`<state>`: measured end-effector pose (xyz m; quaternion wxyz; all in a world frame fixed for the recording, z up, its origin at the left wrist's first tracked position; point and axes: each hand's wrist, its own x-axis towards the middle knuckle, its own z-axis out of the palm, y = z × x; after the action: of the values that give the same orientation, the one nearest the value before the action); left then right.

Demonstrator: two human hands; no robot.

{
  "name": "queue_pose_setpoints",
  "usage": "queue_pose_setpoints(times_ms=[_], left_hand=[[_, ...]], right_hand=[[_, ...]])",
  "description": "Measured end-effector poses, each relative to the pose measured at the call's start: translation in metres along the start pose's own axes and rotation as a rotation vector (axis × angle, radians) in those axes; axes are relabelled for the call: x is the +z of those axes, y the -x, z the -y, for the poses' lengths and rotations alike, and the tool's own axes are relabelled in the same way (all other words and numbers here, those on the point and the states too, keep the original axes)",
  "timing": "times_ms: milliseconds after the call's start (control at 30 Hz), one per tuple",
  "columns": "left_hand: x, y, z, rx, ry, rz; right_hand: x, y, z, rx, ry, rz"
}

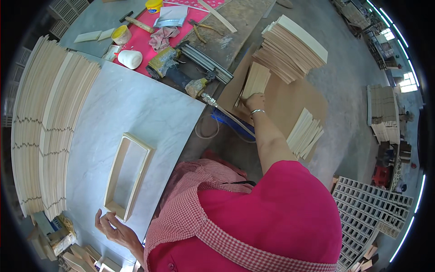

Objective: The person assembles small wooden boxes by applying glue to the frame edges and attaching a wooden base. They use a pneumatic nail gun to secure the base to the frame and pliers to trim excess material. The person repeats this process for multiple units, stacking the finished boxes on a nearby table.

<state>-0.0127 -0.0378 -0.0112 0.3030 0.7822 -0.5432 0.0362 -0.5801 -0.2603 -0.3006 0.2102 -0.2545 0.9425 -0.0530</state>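
Note:
A shallow rectangular wooden frame [147,156] stands on the pale marbled tabletop, without a bottom panel that I can make out. My left hand [111,229] is at its near end, fingers loosely apart, the tips close to the corner; whether they touch it I cannot tell. Off to the right, my right arm reaches out to a flat wooden board [258,80] lying on brown cardboard. My right hand [253,102] closes on the near end of that board, its fingertips partly hidden. A tall stack of thin panels [292,47] rises just beyond.
A nail gun [181,72] with an air hose [233,119] lies at the table's right corner. Long stacks of wooden strips [50,131] line the left edge. Glue bottle [130,59], hammer [138,24] and pincers [198,32] are at the back. Loose slats [304,135] lie on the cardboard [312,97].

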Motion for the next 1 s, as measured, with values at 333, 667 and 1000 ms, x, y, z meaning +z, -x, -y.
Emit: queue_pose_setpoints(times_ms=[333,667,1000], left_hand=[[0.005,0.008,0.011,0.112,0.074,-0.04],[0.008,-0.006,-0.018,0.163,0.307,0.071],[-0.018,-0.035,-0.065,-0.439,1.437,0.435]], right_hand=[[-0.057,0.039,-0.024,-0.135,-0.186,-0.159],[-0.108,0.06,-0.045,-0.36,-0.326,-0.239],[-0.225,0.259,0.093,-1.798,-0.443,-0.641]])
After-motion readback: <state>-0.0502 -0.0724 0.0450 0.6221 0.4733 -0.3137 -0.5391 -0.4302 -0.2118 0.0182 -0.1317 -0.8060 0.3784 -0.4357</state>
